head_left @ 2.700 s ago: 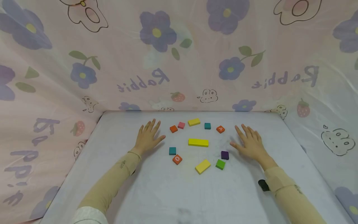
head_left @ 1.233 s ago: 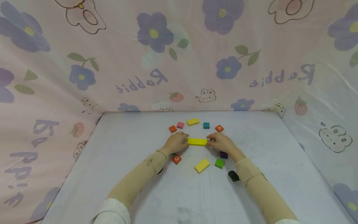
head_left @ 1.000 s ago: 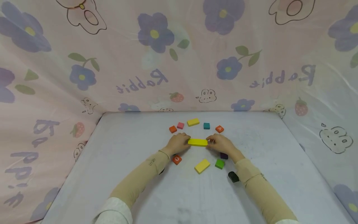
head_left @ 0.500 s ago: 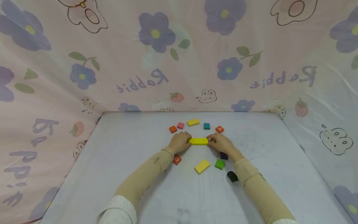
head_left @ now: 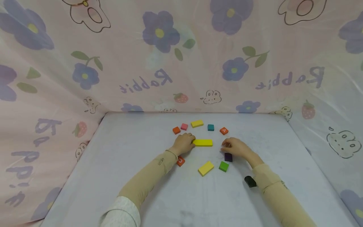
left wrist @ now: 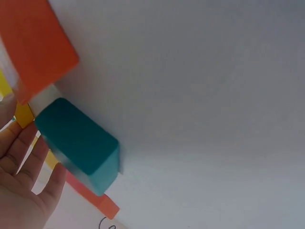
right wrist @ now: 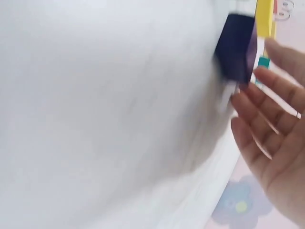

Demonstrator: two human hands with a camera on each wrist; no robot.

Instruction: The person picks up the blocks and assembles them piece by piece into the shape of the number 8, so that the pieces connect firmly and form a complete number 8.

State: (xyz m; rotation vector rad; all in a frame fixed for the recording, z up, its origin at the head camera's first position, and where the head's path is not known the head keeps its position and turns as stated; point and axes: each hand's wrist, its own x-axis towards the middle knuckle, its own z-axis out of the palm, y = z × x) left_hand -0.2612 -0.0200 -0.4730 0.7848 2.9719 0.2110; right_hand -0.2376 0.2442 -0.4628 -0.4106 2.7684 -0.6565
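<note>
A long yellow block (head_left: 203, 143) lies crosswise in the middle of the white table. At its left end, my left hand (head_left: 183, 143) pinches it between thumb and fingers; the left wrist view shows the yellow end (left wrist: 24, 114) at the fingertips. My right hand (head_left: 236, 147) is apart from the block's right end, its fingers loosely bent with nothing between them. Just below the right hand sits a dark purple block (head_left: 228, 157). A teal block (left wrist: 76, 138) stands beside the left hand in the left wrist view; that hand hides it in the head view.
Around the long block lie an orange block (head_left: 176, 130), a pink block (head_left: 184, 126), yellow blocks (head_left: 197, 123) behind and in front, a teal block (head_left: 210, 127), an orange block marked A (head_left: 224, 130), a green block (head_left: 223, 166) and an orange lettered block (head_left: 180, 161). Patterned curtains surround the table.
Both hands came in from the sides to the long yellow block's ends, and it shifted slightly right. In the last half second, the right hand let go and drew away right; the left stayed.
</note>
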